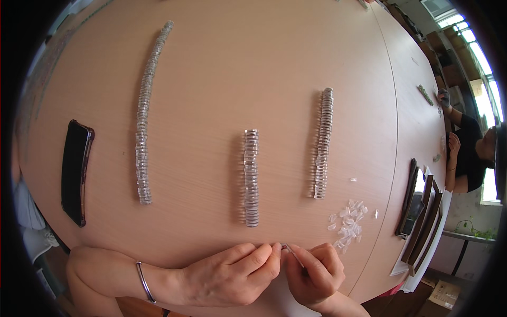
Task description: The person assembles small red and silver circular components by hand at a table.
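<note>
My left hand (232, 274), with a silver bangle on its wrist, and my right hand (316, 272) meet at the table's near edge. Both are closed, thumbs and fingers pinching a small clear piece (285, 246) between them; its exact kind is too small to tell. Just beyond the hands stands a row of stacked clear discs (251, 179). A similar row (324, 142) lies farther right, and a longer row (143, 121) runs along the left. To the right of my right hand is a loose pile of thin clear flakes (349, 222).
A dark phone (75, 174) lies at the left. At the right are another phone (409, 203) and brown frame-like boards (426, 222). Across the right side sits another person (467, 153), with a green-flecked row (425, 95) near their hand. A seam crosses the table.
</note>
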### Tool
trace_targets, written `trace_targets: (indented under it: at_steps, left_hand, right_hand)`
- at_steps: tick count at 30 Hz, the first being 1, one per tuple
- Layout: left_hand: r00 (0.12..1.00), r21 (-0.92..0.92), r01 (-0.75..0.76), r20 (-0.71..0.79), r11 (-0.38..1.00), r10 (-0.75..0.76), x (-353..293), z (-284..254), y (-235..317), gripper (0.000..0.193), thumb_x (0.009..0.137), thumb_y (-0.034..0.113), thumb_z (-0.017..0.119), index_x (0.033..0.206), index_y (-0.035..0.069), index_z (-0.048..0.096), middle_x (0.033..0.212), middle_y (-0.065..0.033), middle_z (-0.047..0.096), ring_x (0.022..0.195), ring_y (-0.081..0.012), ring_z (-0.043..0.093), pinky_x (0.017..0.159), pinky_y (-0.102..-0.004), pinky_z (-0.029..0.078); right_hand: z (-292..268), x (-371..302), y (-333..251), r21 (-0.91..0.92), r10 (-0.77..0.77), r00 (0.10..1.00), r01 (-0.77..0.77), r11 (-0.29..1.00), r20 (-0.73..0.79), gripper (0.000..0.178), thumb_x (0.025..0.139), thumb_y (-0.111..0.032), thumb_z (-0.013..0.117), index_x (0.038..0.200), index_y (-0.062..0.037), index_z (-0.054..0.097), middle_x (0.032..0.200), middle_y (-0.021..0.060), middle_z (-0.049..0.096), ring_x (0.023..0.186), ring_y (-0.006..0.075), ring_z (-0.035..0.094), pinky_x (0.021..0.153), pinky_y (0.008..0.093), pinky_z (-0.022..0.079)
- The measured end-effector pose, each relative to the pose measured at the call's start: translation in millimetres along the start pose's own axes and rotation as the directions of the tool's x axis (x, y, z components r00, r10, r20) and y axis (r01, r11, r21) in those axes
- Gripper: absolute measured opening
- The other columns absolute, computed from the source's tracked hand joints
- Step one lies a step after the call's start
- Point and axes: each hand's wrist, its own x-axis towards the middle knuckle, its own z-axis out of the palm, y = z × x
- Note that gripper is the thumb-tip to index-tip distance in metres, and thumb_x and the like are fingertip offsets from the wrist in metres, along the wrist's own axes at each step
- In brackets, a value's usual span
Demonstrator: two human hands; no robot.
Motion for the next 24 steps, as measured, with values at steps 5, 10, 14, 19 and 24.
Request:
trace_targets:
  at_steps: [5,10,14,19,24]
  left_hand:
    - [1.000,-0.001,0.000,-0.007,1.000,0.000,0.0,-0.7,-1.0,0.031,0.078,0.011,0.055,0.100,-0.009,0.064,0.102,-0.0132,0.061,0.099,-0.0222,0.058,0.087,-0.0294,0.049]
    - [1.000,0.062,-0.013,0.020,0.998,0.012,1.5,-2.6,2.0,0.022,0.081,0.009,0.059,0.096,-0.005,0.067,0.104,-0.0110,0.061,0.101,-0.0203,0.056,0.082,-0.0265,0.052]
    - [0.999,0.086,-0.019,0.038,0.996,0.016,0.6,-5.4,4.7,0.022,0.081,0.007,0.059,0.096,-0.007,0.067,0.104,-0.0127,0.060,0.101,-0.0218,0.056,0.084,-0.0269,0.053]
    - [0.999,0.077,-0.037,0.024,0.996,0.035,5.0,-2.3,2.0,0.022,0.081,0.007,0.059,0.095,-0.008,0.067,0.105,-0.0127,0.059,0.100,-0.0215,0.056,0.081,-0.0258,0.053]
    - [1.000,0.045,-0.017,0.027,0.999,0.016,6.6,-4.5,1.8,0.023,0.080,0.006,0.060,0.095,-0.009,0.066,0.104,-0.0126,0.059,0.099,-0.0208,0.056,0.080,-0.0252,0.053]
  right_hand:
    - [0.1,1.6,-0.6,-0.047,-0.027,0.999,0.027,0.999,0.018,0.032,0.059,0.008,0.072,0.089,-0.0014,0.070,0.062,0.0027,0.049,0.049,0.0138,0.047,0.041,0.0248,0.038]
    - [-0.4,0.4,-1.7,-0.089,-0.081,0.996,0.085,0.992,0.042,0.034,0.058,0.009,0.070,0.091,0.0016,0.070,0.064,0.0026,0.051,0.051,0.0140,0.048,0.042,0.0247,0.039]
    - [-0.3,1.8,-2.3,-0.077,-0.131,0.989,0.136,0.988,0.064,0.038,0.056,0.011,0.068,0.092,0.0026,0.070,0.066,0.0031,0.052,0.051,0.0139,0.048,0.042,0.0242,0.039]
    - [-3.2,-0.5,-0.3,0.000,-0.063,0.998,0.063,0.998,0.023,0.034,0.057,0.011,0.071,0.089,0.0007,0.070,0.065,0.0032,0.049,0.048,0.0134,0.045,0.041,0.0244,0.036]
    - [-3.0,1.1,-1.9,-0.042,-0.059,0.997,0.061,0.997,0.048,0.036,0.056,0.011,0.069,0.092,0.0026,0.070,0.066,0.0030,0.051,0.050,0.0138,0.047,0.041,0.0241,0.039]
